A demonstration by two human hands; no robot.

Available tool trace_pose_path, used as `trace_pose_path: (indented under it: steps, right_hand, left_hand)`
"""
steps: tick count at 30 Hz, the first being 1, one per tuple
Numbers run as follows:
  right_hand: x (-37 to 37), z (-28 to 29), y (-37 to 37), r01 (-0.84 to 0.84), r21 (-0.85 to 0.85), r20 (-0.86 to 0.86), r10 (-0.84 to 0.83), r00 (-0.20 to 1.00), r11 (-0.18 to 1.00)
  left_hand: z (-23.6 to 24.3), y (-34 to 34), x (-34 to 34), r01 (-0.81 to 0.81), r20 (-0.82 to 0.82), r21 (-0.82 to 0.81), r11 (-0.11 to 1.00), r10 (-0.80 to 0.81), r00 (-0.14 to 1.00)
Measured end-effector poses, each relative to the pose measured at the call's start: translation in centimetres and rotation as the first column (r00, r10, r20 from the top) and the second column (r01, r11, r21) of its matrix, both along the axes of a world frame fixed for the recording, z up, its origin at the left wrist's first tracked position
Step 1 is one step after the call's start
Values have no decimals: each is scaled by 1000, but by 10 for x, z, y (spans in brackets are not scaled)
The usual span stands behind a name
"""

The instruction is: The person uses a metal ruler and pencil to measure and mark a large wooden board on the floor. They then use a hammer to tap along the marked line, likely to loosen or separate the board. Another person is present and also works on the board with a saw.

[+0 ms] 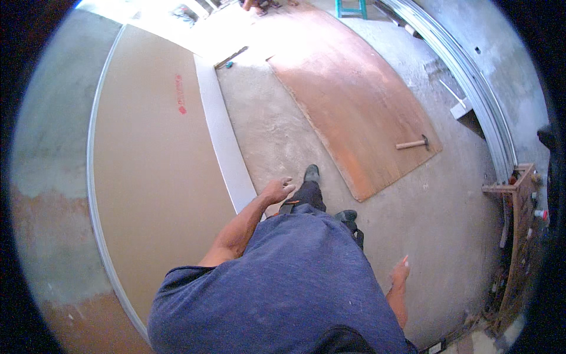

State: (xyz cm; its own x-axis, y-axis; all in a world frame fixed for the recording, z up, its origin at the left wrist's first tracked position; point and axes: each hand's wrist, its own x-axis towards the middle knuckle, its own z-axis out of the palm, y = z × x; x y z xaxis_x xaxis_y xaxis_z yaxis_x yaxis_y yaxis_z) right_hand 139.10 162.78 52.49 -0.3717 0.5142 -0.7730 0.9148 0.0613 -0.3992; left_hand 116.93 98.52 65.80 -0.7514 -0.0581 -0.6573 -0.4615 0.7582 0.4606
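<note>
My left hand (278, 190) hangs in front of my waist, its fingers apart and nothing in them. Nearest to it is the end of a white strip (227, 138), which lies along the edge of a large tan board (156, 159) with a red printed mark. My right hand (400, 272) is low at my right side, over the concrete floor. Its fingers are closed on a small, thin orange thing (405, 259); only the tip shows, and its kind is too small to make out.
Ahead lies a reddish-brown wooden sheet (359, 106), with a hammer (413, 143) near its close corner. Long metal profiles (477, 76) run along the right wall towards a wooden crate (514, 189). A green stool (351, 8) and part of another person (254, 6) appear at the far end.
</note>
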Motion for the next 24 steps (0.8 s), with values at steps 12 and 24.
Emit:
trace_pose_path:
  steps: [12, 24]
  right_hand:
    - [-269, 132, -151, -281, 498, -646, 567, 511, 821]
    - [-328, 429, -253, -253, 130, -976, 169, 138, 959]
  left_hand:
    - [-44, -81, 97, -45, 73, -241, 969, 64, 995]
    - [-62, -143, -39, -87, -34, -43, 995, 85, 996]
